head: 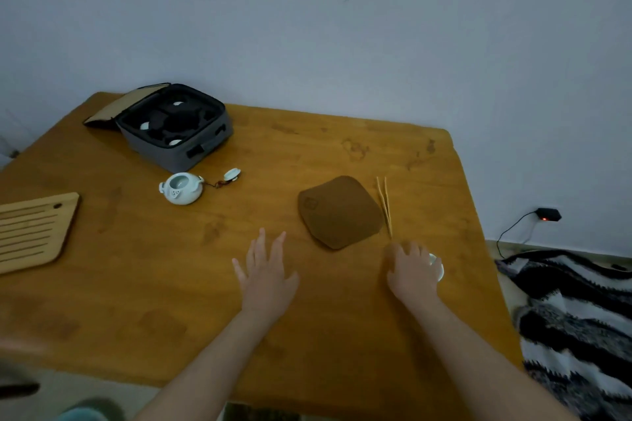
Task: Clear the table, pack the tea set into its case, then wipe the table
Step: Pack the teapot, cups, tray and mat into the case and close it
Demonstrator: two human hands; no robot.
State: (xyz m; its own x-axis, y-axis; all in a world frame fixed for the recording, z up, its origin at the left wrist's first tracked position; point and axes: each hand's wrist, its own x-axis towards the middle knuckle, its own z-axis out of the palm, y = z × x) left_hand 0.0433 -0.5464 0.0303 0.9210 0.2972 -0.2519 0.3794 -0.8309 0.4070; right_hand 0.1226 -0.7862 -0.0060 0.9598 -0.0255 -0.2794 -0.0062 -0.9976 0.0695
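Packing is partly done: pale cups (145, 126) sit in the open case (160, 151), while the teapot (181, 189), brown cloth (338, 212), tongs (385, 205) and tray (30, 232) wait on the unwiped table (136, 284). The right hand (412, 272) curls over a white cup (438, 268) (mostly hidden); the left hand (266, 270) hovers spread, empty.

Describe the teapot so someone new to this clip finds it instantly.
On the wooden table, find the open grey case at the far left. Just in front of it sits the teapot. It is pale, round and open-topped, its small lid lying beside it on a cord.
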